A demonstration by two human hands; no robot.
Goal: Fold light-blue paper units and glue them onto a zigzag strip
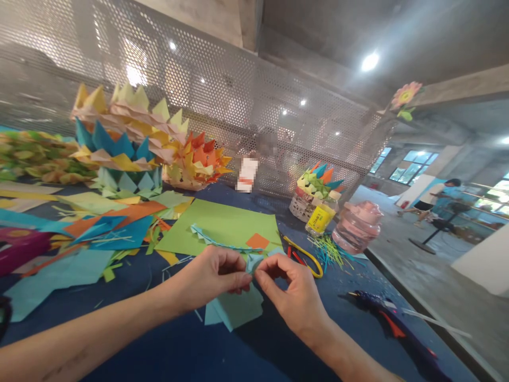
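Observation:
My left hand (217,275) and my right hand (292,289) meet over the dark blue table (178,350). Both pinch a small folded piece of light blue paper (252,261) between thumb and fingers. A chain of folded light blue pieces (210,239) runs from it across a green paper sheet (222,225). More light blue paper (234,310) lies on the table just under my hands. A small orange square (257,241) rests on the green sheet.
Stacked folded-paper crowns (123,138) and an orange one (196,162) stand at the back left, amid loose coloured sheets (99,223). Yellow-handled scissors (306,257), a yellow glue bottle (320,218), a pink jar (356,225) and a paper basket (314,193) sit right. A person stands far right.

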